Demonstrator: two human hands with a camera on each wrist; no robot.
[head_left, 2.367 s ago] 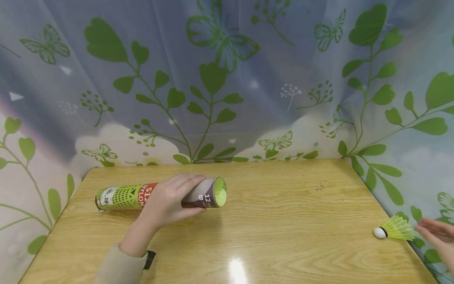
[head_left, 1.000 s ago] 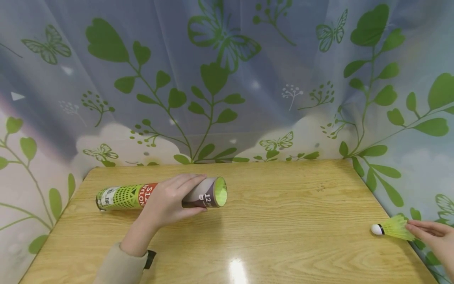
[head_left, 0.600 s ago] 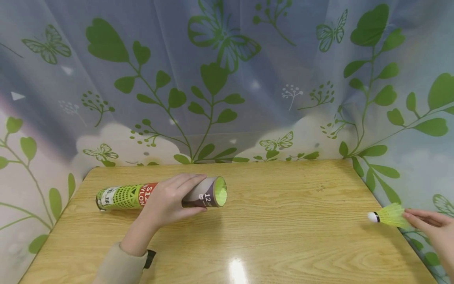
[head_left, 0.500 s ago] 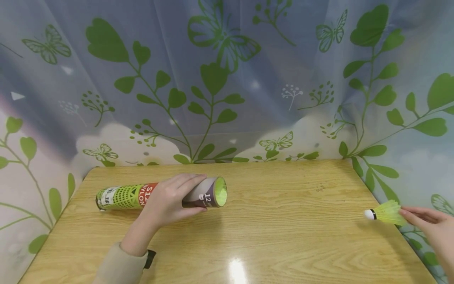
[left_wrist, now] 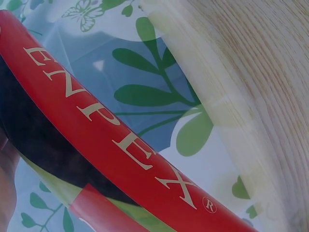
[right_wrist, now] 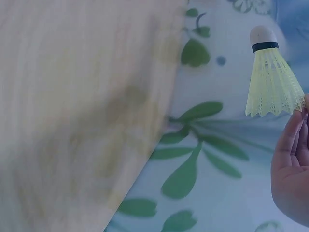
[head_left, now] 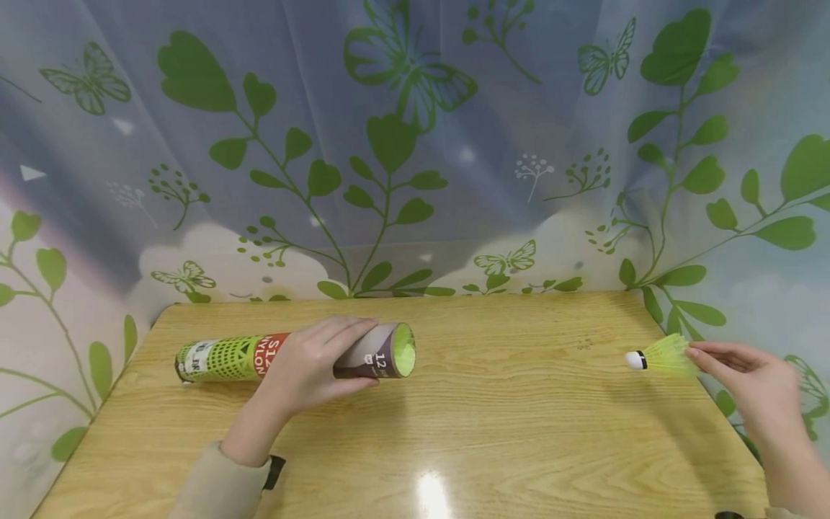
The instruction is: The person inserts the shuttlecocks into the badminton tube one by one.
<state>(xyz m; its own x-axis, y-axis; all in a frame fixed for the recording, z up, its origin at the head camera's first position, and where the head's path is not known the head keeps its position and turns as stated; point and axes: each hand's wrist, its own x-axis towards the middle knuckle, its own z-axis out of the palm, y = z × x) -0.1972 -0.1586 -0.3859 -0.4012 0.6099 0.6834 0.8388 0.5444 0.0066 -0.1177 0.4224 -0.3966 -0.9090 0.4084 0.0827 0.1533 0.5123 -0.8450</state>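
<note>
On the left of the head view, my left hand (head_left: 311, 367) grips a shuttlecock tube (head_left: 227, 358) round its upper side. The tube lies sideways, its uncapped round end pointing right and yellow-green inside. Close up in the left wrist view, the red side of the tube (left_wrist: 101, 125) reads ENPEX. My right hand (head_left: 755, 382) pinches a yellow shuttlecock (head_left: 664, 355) by the rim of its skirt. Its white cork end points left, toward the tube, and it is raised off the table. In the right wrist view the shuttlecock (right_wrist: 273, 82) shows a black band below the white cork.
The wooden table (head_left: 519, 418) carries a bright light reflection near its front. A curtain (head_left: 454, 180) printed with leaves and butterflies stands behind the table and along both sides.
My right hand has taken hold of the shuttlecock's skirt at the table's right edge, lifted it and carried it leftward and farther back. The left hand and tube have stayed put.
</note>
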